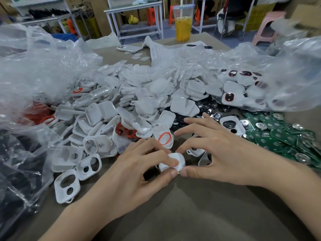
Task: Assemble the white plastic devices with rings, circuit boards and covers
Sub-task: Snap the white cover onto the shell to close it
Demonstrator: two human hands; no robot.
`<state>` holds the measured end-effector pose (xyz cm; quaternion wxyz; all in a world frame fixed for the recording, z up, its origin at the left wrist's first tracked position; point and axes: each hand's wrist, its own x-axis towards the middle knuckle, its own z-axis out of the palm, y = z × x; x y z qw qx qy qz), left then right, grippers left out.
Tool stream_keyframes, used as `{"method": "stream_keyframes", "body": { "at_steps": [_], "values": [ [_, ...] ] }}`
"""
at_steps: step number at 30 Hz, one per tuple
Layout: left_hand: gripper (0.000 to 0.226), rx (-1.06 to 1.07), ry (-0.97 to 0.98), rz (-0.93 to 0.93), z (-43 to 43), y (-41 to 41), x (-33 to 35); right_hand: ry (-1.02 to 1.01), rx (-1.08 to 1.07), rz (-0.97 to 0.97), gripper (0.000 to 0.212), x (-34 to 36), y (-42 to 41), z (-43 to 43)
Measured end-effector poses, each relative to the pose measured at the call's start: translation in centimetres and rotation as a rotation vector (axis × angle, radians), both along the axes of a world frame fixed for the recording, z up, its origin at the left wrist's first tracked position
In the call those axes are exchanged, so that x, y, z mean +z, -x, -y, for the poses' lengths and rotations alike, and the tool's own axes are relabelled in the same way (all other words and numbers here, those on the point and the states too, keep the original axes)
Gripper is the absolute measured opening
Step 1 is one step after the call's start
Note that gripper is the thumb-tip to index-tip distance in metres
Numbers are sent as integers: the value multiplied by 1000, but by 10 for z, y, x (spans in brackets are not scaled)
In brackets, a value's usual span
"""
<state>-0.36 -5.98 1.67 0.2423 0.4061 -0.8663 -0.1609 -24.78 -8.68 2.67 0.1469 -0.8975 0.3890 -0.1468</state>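
White plastic device [179,165]: held just above the grey table [173,214], at the near edge of the parts heap, between both hands. Its long axis runs roughly left to right across the view, with the right end tilted slightly away from the person. The smooth, rounded, closed face is turned up toward the camera; no opening or ring shows on this side (the underside is hidden).

Left hand [139,169]: pinches the device, thumb against its near edge, index finger lying across its top. Right hand [218,153]: grips the right end, thumb tip at the near corner and index finger curled over the far edge, with the remaining fingers spread.

Just behind the hands, an open shell holds an orange ring [164,138]. A heap of white shells [121,101] fills the middle of the table, and white frames [66,185] with two openings lie at the left. Green circuit boards [278,138] lie at the right, black discs [199,108] beyond the right hand's fingers, and a clear bag of finished devices [243,87] farther back.
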Motion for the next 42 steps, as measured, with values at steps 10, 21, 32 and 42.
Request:
{"method": "stream_keyframes", "body": {
  "at_steps": [10,21,32,42],
  "values": [
    [19,-8,114,88,0,3,3,7,10,18,41,-2,1,2],
    [20,-43,166,157,0,5,4,20,19,-52,55,3,-2,-1],
    [12,11,-158,-19,0,6,1,-74,6,53,45,-3,-2,3],
    [7,108,-345,-68,-1,18,13,-111,-14,34,19,0,-10,7]
  ]
}}
